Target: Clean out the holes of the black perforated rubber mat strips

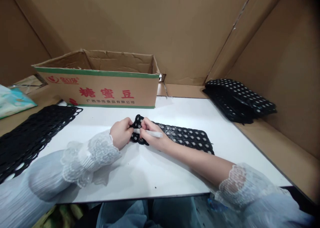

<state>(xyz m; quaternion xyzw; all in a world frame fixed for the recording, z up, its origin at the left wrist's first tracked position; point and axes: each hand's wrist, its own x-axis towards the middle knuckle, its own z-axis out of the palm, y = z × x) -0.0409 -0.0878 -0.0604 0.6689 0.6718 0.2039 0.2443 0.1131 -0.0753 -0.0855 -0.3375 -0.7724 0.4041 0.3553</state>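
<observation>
A black perforated strip [187, 135] with rows of pale round spots lies across the white board in front of me. My left hand [121, 133] pinches its left end, where the strip is bunched up a little. In my right hand [154, 134] is a slim white pen-like stick [155, 134], its left end at the strip just beside my left fingers. The right fingers also rest against the strip, and the stick's tip is hard to make out.
A cardboard box [105, 88] with red lettering stands behind my hands. Black perforated sheets [27, 131] lie at the left, and a stack of spotted black sheets [240, 99] at the right. A plastic packet [16, 101] sits far left. Cardboard walls surround the white board [130, 181].
</observation>
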